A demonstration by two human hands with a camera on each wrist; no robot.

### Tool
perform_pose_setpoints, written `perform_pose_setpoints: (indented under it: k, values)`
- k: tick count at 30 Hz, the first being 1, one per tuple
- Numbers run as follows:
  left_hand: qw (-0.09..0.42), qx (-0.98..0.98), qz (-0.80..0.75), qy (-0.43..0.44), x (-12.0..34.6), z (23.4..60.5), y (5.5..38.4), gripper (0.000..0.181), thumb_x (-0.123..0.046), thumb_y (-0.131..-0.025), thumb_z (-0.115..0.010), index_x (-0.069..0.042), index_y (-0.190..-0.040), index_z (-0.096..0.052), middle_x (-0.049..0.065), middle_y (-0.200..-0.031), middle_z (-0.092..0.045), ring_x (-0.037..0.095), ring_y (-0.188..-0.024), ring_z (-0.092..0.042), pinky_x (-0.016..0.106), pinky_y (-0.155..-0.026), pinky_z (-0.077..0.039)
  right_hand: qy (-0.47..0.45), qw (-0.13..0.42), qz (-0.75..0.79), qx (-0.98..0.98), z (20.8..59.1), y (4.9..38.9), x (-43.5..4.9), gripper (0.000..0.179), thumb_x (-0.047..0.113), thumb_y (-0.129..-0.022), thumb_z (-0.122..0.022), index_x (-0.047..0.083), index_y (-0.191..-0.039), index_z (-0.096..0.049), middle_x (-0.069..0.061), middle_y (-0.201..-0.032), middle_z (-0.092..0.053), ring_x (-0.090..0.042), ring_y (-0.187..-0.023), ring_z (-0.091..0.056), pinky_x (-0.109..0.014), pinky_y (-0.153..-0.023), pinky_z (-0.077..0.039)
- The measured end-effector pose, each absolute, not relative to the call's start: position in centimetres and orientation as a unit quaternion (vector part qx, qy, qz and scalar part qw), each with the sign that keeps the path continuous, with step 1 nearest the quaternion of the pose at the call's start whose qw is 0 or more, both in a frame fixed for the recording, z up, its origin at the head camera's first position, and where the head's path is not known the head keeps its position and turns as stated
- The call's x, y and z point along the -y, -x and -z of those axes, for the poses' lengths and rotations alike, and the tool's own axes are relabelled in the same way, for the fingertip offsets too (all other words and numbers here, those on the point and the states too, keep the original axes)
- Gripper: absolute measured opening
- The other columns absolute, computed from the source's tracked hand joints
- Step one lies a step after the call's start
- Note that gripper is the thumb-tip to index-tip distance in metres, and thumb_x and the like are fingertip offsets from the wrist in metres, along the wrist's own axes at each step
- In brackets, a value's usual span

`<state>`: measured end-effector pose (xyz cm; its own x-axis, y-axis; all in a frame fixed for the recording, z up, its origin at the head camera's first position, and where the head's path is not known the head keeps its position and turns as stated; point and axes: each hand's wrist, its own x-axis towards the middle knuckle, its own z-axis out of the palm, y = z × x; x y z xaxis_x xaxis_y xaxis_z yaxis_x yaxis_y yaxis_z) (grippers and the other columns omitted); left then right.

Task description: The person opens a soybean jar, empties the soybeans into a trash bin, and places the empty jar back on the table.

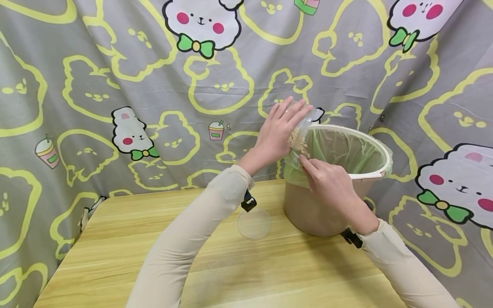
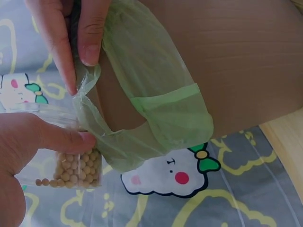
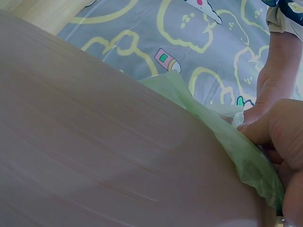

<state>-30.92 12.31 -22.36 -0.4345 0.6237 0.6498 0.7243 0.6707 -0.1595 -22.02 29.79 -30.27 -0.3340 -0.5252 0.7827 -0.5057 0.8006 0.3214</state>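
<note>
My left hand (image 1: 274, 133) grips a clear plastic jar (image 1: 306, 124) tilted at the left rim of the bin. Small round beige beans (image 2: 78, 168) lie along its lower side, and my left thumb crosses the jar in the left wrist view. A pale green bin liner (image 2: 158, 71) is folded over the rim of a brown bin (image 1: 317, 209). Beside the jar, my right hand (image 1: 333, 184) pinches the liner's edge. In the right wrist view its fingers are partly hidden behind the liner.
A clear round lid (image 1: 254, 223) lies flat on the wooden table (image 1: 127, 239), left of the bin. Behind the table hangs a grey curtain (image 1: 161, 85) with cartoon prints, close to the bin's back and right side.
</note>
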Motion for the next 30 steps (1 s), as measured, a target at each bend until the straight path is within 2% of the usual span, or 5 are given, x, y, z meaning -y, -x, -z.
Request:
perform_pose_setpoints:
  k: [7,12,19,30]
  values:
    - [0.363,0.833,0.046,0.414,-12.24,22.54,30.6,0.094,0.01,-0.078,-0.063,-0.024,-0.16,-0.033,-0.001,-0.168,-0.029,0.026,-0.158,-0.018,0.044,-0.13,-0.013,-0.313,0.478,0.003,0.821,30.37,21.93,-29.73,0.035,-0.002,-0.085,-0.074,-0.006,-0.119,-0.071,-0.014,-0.081,-0.07,-0.029,-0.059,-0.066,-0.038,-0.042,-0.045]
    - [0.371,0.826,0.045,0.422,-12.27,22.62,30.5,0.091,0.015,-0.081,-0.056,-0.023,-0.16,-0.034,-0.001,-0.168,-0.029,0.026,-0.158,-0.018,0.044,-0.131,-0.01,-0.316,0.48,0.005,0.819,30.34,21.92,-29.73,0.034,-0.003,-0.085,-0.074,-0.006,-0.119,-0.071,-0.014,-0.079,-0.069,-0.028,-0.055,-0.063,-0.036,-0.04,-0.043]
    - [0.387,0.815,0.035,0.431,-12.41,22.69,30.5,0.085,0.018,-0.087,-0.046,-0.025,-0.159,-0.036,-0.002,-0.167,-0.032,0.025,-0.158,-0.019,0.046,-0.13,-0.013,-0.315,0.485,0.005,0.816,30.22,21.95,-29.69,0.034,-0.003,-0.085,-0.073,-0.005,-0.118,-0.071,-0.013,-0.079,-0.069,-0.028,-0.056,-0.063,-0.037,-0.04,-0.042]
    - [0.4,0.804,-0.023,0.44,-12.61,22.65,30.2,0.084,0.012,-0.089,-0.05,-0.025,-0.161,-0.031,-0.003,-0.169,-0.028,0.025,-0.159,-0.017,0.043,-0.131,-0.004,-0.315,0.484,0.006,0.816,30.18,22.0,-29.72,0.034,-0.003,-0.085,-0.073,-0.006,-0.119,-0.071,-0.014,-0.079,-0.069,-0.03,-0.056,-0.063,-0.038,-0.04,-0.042]
